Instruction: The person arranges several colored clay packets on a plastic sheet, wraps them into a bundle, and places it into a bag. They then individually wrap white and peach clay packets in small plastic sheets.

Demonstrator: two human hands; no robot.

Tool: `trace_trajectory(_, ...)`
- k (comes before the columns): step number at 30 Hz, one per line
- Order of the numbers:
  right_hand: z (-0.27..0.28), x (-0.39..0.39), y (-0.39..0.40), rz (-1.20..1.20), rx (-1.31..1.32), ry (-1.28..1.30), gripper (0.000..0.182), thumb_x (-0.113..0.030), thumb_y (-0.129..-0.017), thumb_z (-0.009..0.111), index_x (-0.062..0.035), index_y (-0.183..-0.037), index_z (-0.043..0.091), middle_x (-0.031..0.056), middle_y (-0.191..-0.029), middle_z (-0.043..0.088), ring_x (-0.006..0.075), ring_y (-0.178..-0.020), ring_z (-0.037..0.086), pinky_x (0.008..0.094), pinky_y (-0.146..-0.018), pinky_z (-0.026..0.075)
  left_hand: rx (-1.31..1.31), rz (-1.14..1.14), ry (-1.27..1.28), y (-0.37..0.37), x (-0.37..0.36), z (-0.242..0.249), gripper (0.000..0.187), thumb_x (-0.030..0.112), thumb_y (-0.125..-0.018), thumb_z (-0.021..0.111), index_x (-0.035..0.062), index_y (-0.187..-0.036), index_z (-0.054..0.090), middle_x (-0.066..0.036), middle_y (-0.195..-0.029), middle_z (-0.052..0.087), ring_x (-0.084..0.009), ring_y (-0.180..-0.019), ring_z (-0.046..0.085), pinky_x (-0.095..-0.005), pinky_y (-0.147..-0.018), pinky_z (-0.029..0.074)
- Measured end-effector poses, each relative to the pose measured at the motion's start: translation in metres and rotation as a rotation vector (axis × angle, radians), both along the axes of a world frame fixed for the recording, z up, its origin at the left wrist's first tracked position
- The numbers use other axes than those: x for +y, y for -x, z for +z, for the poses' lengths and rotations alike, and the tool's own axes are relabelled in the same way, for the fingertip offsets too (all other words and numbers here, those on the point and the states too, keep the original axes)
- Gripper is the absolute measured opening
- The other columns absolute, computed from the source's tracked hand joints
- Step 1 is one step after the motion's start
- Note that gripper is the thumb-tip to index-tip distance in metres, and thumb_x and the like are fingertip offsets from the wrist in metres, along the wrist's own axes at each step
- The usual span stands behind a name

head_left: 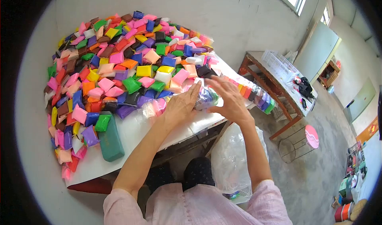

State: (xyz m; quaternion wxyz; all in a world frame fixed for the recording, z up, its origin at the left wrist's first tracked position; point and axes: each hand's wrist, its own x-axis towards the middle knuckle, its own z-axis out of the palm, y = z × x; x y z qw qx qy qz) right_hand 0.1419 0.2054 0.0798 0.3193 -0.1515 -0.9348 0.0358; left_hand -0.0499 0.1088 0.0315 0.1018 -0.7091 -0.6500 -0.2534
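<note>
A clear plastic pouch point(205, 97) with small coloured packets showing inside lies at the front edge of the white table point(145, 126). My left hand point(182, 103) rests against its left side, fingers stretched out. On the other side, my right hand point(230, 101) curves by the pouch with thumb and fingers apart. Left of my left hand is crinkled clear plastic point(149, 110). A big heap of small soft packets in many colours point(117, 57) covers much of the table beyond my hands. Parts of the pouch are hidden under my fingers.
A row of filled clear packs point(254, 94) sits right of my hands. A green box point(111, 139) stands at the table's front left. Below hangs a large clear plastic bag point(234, 161). A wooden table point(274, 79) with a white wire basket and a pink-topped stool point(312, 136) are to the right.
</note>
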Motion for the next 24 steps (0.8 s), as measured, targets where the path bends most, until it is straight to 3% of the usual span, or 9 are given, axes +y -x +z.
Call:
trace_trajectory(3,-0.026,0.032,0.020,0.092,-0.129,0.043,0.086,-0.016,-0.069,0.082,-0.0200,-0.145,0.043,0.0122,-0.141,0.049,0.0334,-0.132,0.043,0.0431,-0.109,0.036,-0.020,0.011,-0.006,0.002,0.002,-0.004,0.098,0.016,-0.069,0.072,0.0037,-0.152,0.020,-0.022,-0.141,0.047,-0.0398,-0.099,0.064,-0.0465,-0.074,0.056)
trace_trajectory(6,-0.038,0.041,0.012,0.089,-0.120,0.187,0.087,-0.014,-0.069,0.081,-0.0189,-0.146,0.042,0.0121,-0.141,0.048,0.0334,-0.131,0.044,0.0440,-0.109,0.036,-0.076,0.042,0.093,-0.010,-0.008,0.015,0.094,0.016,-0.071,0.072,0.0033,-0.151,0.024,-0.022,-0.140,0.047,-0.0386,-0.111,0.060,-0.0469,-0.087,0.053)
trace_trajectory(9,-0.012,0.009,0.006,-0.027,-0.134,0.042,0.092,-0.016,-0.064,0.084,-0.0159,-0.145,0.042,0.0120,-0.145,0.043,0.0315,-0.134,0.041,0.0465,-0.111,0.031,0.384,0.123,-0.376,-0.011,0.004,-0.009,0.086,0.017,-0.072,0.072,0.0036,-0.148,0.032,-0.023,-0.141,0.046,-0.0373,-0.125,0.051,-0.0491,-0.105,0.041)
trace_trajectory(10,-0.007,0.001,0.008,0.005,-0.098,0.010,0.092,-0.017,-0.063,0.085,-0.0149,-0.145,0.042,0.0123,-0.146,0.043,0.0315,-0.134,0.041,0.0470,-0.111,0.031,0.408,0.186,-0.414,-0.018,0.003,-0.008,0.077,0.019,-0.074,0.071,0.0056,-0.144,0.041,-0.023,-0.141,0.045,-0.0364,-0.133,0.043,-0.0513,-0.114,0.029)
trace_trajectory(13,-0.011,-0.014,0.021,0.095,-0.028,-0.039,0.085,-0.017,-0.064,0.084,-0.0095,-0.140,0.045,0.0139,-0.143,0.044,0.0343,-0.131,0.043,0.0481,-0.109,0.033,0.251,0.218,-0.424,-0.042,-0.033,0.004,0.074,0.019,-0.074,0.073,0.0060,-0.141,0.044,-0.022,-0.140,0.046,-0.0360,-0.132,0.045,-0.0505,-0.113,0.030)
trace_trajectory(16,-0.014,-0.040,0.031,0.178,0.044,-0.037,0.076,-0.015,-0.065,0.084,-0.0062,-0.133,0.052,0.0144,-0.138,0.050,0.0347,-0.127,0.047,0.0467,-0.107,0.036,0.007,0.163,-0.613,-0.051,-0.106,-0.005,0.053,0.008,-0.075,0.072,0.0035,-0.125,0.056,-0.017,-0.120,0.058,-0.0302,-0.109,0.058,-0.0430,-0.094,0.044)
trace_trajectory(18,-0.024,-0.057,0.044,0.309,0.124,-0.082,0.068,-0.015,-0.065,0.083,-0.0062,-0.126,0.055,0.0143,-0.131,0.053,0.0346,-0.120,0.051,0.0457,-0.102,0.040,-0.302,0.275,-0.530,-0.043,-0.155,-0.025,0.042,0.006,-0.077,0.070,-0.0008,-0.117,0.057,-0.020,-0.121,0.058,-0.0334,-0.108,0.057,-0.0410,-0.087,0.046)
trace_trajectory(21,-0.037,-0.083,0.073,0.413,0.183,-0.189,0.048,-0.016,-0.066,0.081,-0.0059,-0.106,0.057,0.0111,-0.107,0.055,0.0306,-0.101,0.055,0.0435,-0.090,0.044,-0.530,0.697,-0.345,-0.032,-0.174,-0.021,0.048,0.003,-0.076,0.068,-0.0018,-0.122,0.053,-0.021,-0.119,0.058,-0.0365,-0.109,0.055,-0.0425,-0.092,0.045)
trace_trajectory(24,-0.048,-0.096,0.097,0.436,0.195,-0.299,0.031,-0.017,-0.069,0.074,-0.0067,-0.091,0.054,0.0088,-0.091,0.051,0.0270,-0.088,0.054,0.0420,-0.085,0.045,-0.425,0.633,-0.492,-0.008,-0.156,-0.028,0.062,0.005,-0.077,0.070,-0.0037,-0.133,0.045,-0.023,-0.121,0.057,-0.0401,-0.110,0.053,-0.0451,-0.095,0.043)
